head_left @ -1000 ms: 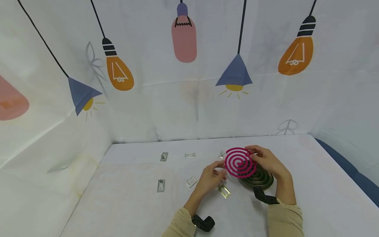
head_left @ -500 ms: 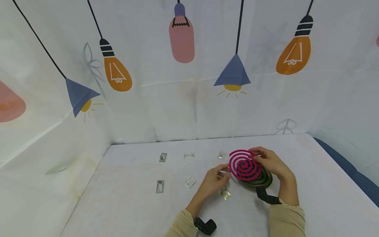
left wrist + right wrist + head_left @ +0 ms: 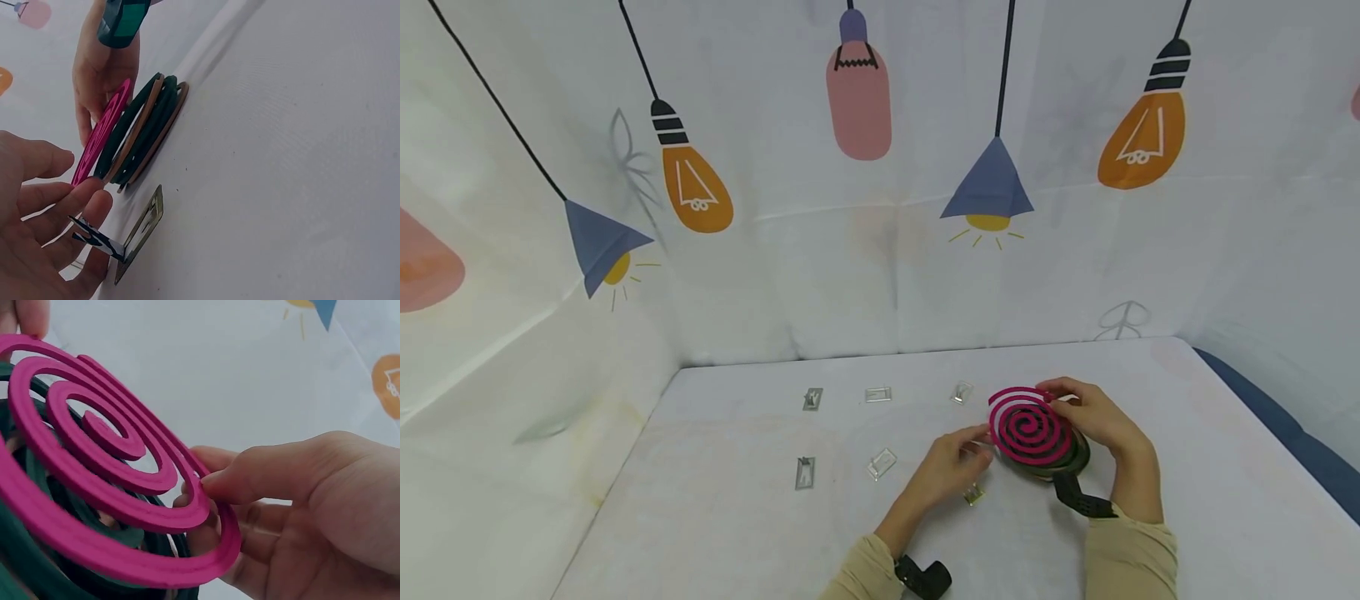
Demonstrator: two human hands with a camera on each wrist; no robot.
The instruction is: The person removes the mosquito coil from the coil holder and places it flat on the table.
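A pink spiral mosquito coil [image 3: 1028, 427] is held at a tilt close over a stack of dark green and brown coils [image 3: 145, 128]. My right hand [image 3: 1097, 417] pinches the coil's far right rim between thumb and fingers, as the right wrist view shows. At the opposite edge, my left hand [image 3: 951, 467] has thumb and fingertips on the rim, one above it and others below. Beneath the left hand lies a gold-coloured metal coil stand [image 3: 103, 240] with its tab bent upward; in the head view the hand partly covers it.
Several silvery metal stands lie to the left on the white table [image 3: 715, 500], among them an upper-left stand [image 3: 812, 398], a lower-left stand [image 3: 805, 472] and a tilted stand [image 3: 882, 463]. A white curtain [image 3: 775, 275] printed with lamps rises behind the table.
Both hands have brought the pink coil rightward and down, so it now overlaps most of the stack. The left hand now covers more of the gold-coloured stand.
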